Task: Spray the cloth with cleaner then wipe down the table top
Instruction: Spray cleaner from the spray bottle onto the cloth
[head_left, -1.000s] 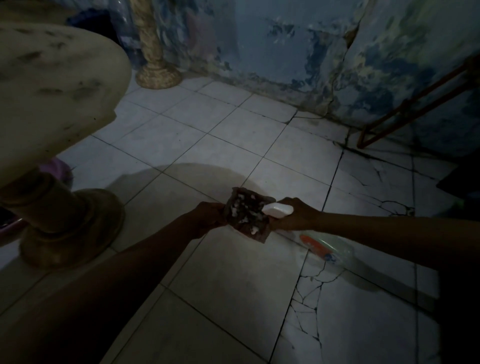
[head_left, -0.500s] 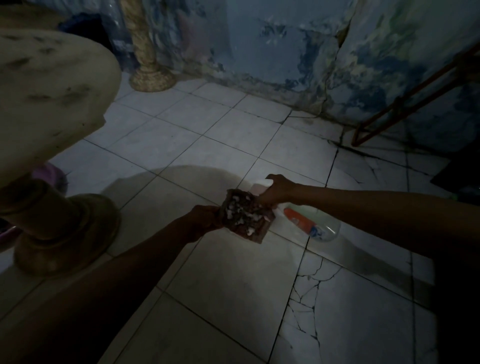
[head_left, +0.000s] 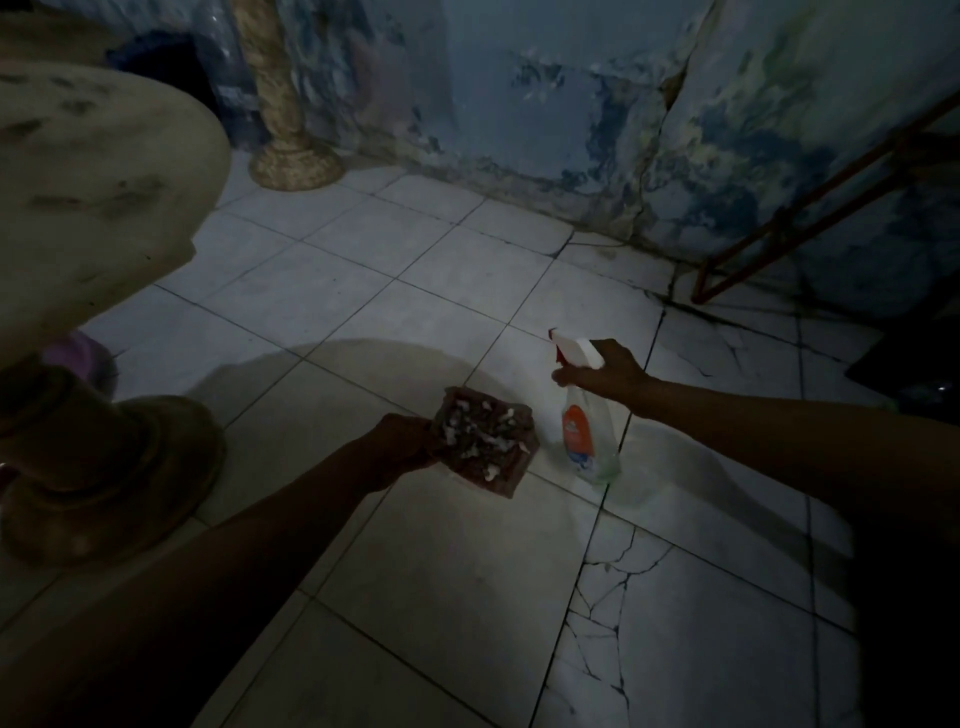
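Note:
My left hand holds a dark reddish cloth with pale flecks, spread out above the tiled floor. My right hand grips the neck of a clear spray bottle with a white trigger head and an orange label. The bottle stands upright, just to the right of the cloth, with its base at or near the floor. The round pale stone table top fills the upper left, above its thick pedestal base.
A second carved pedestal stands by the stained blue wall. A rust-coloured metal frame leans at the right. Something purple lies under the table. The floor tiles are cracked near the bottle.
The spray bottle, tilted with its head at the cloth a second ago, has swung upright and away to the right. My left hand still holds the cloth in the same place.

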